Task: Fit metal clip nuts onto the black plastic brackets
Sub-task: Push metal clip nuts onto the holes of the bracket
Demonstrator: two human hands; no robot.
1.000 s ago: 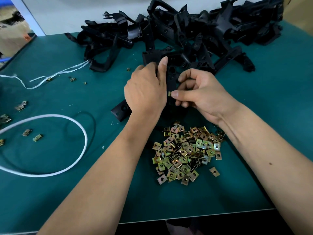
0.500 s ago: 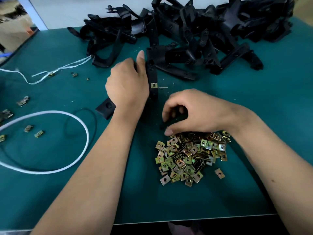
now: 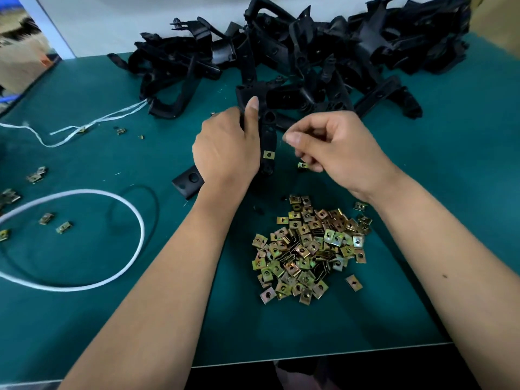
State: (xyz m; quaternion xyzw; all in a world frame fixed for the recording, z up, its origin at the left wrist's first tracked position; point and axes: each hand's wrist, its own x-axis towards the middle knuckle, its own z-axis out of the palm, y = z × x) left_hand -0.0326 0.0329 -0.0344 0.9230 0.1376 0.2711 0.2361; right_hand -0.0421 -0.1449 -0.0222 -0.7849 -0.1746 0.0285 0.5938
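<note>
Green tabletop (image 3: 84,319) — bracket pile (image 3: 309,52) along its far edge; left hand (image 3: 225,153) grips a bracket (image 3: 268,136), right hand (image 3: 337,153) pinches a clip nut (image 3: 302,165).

Black plastic bracket (image 3: 268,139) stands on edge at desk centre, one brass-coloured clip nut (image 3: 269,155) seated on its lower arm. Second clip nut (image 3: 302,165) just right of it, at fingertips. Loose nut heap (image 3: 309,250) nearer; bracket pile (image 3: 309,54) behind.
</note>
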